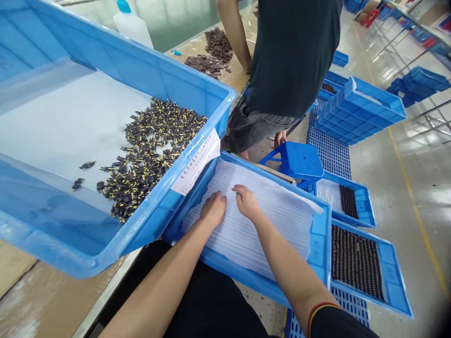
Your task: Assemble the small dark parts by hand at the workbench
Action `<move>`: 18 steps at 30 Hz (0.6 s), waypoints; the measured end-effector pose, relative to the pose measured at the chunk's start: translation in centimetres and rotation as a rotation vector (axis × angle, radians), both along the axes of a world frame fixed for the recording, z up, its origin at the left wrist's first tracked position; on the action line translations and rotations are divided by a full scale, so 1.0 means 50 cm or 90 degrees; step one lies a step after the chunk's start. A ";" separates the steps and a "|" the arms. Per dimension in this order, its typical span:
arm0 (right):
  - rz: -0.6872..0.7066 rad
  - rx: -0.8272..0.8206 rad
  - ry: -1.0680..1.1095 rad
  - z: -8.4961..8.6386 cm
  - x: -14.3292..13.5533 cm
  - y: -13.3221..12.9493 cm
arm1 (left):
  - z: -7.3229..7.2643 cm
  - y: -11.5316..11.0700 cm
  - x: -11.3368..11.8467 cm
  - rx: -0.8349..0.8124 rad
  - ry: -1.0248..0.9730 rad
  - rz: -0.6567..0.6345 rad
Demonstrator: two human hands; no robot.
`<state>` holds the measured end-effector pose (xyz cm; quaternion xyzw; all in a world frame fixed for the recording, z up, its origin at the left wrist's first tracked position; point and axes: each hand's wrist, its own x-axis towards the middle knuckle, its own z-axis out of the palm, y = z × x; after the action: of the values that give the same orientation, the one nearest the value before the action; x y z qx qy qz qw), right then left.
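My left hand (213, 209) rests on the ridged white sheet (260, 220) lining a blue tray (320, 239), near the tray's upper left end. Its fingers are bent and pressed together, and whatever they may hold is hidden. Just to the right, my right hand (245, 201) hovers over or touches the same sheet, fingers curled toward the left hand; a pinched item, if any, is too small to name. Beside the left hand stands a large blue bin (141, 61) with a paper label (197, 162). Inside it lies a heap of small black and yellow parts (151, 159) on white lining.
A person in a dark shirt (292, 56) stands beyond the tray, near a blue stool (302, 159). Trays of dark parts (357, 263) sit at the right, below stacked blue crates (359, 110). Brown pieces (207, 65) and a white bottle (132, 28) are behind the bin.
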<state>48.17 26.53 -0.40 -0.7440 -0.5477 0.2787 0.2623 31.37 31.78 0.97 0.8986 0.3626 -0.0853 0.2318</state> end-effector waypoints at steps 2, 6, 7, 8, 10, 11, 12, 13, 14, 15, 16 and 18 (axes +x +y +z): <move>-0.003 0.032 -0.020 -0.005 -0.006 0.057 | -0.026 0.013 0.029 0.027 -0.016 0.003; -0.010 0.047 -0.052 -0.019 -0.007 0.138 | -0.071 0.044 0.057 0.076 -0.037 0.039; -0.008 0.045 -0.058 -0.024 -0.007 0.152 | -0.079 0.051 0.060 0.087 -0.043 0.050; -0.004 0.042 -0.064 -0.030 -0.005 0.163 | -0.086 0.058 0.062 0.097 -0.049 0.058; 0.008 0.036 -0.073 -0.042 -0.002 0.180 | -0.097 0.068 0.064 0.115 -0.064 0.066; 0.011 0.033 -0.076 -0.050 0.000 0.186 | -0.102 0.071 0.064 0.121 -0.071 0.067; 0.011 0.031 -0.080 -0.058 0.002 0.191 | -0.107 0.073 0.062 0.125 -0.077 0.067; 0.008 0.029 -0.082 -0.066 0.005 0.195 | -0.111 0.073 0.060 0.128 -0.083 0.066; 0.002 0.027 -0.085 -0.074 0.007 0.199 | -0.116 0.072 0.057 0.131 -0.088 0.064; -0.004 0.025 -0.086 -0.082 0.010 0.202 | -0.120 0.071 0.053 0.133 -0.093 0.061; -0.009 0.025 -0.086 -0.089 0.012 0.205 | -0.123 0.069 0.048 0.135 -0.097 0.057; -0.015 0.027 -0.084 -0.101 0.016 0.209 | -0.125 0.067 0.041 0.135 -0.104 0.052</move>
<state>48.95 36.98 -5.47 -0.7615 -0.5608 0.2142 0.2445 33.42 35.13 -5.30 0.9064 0.3860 0.0370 0.1674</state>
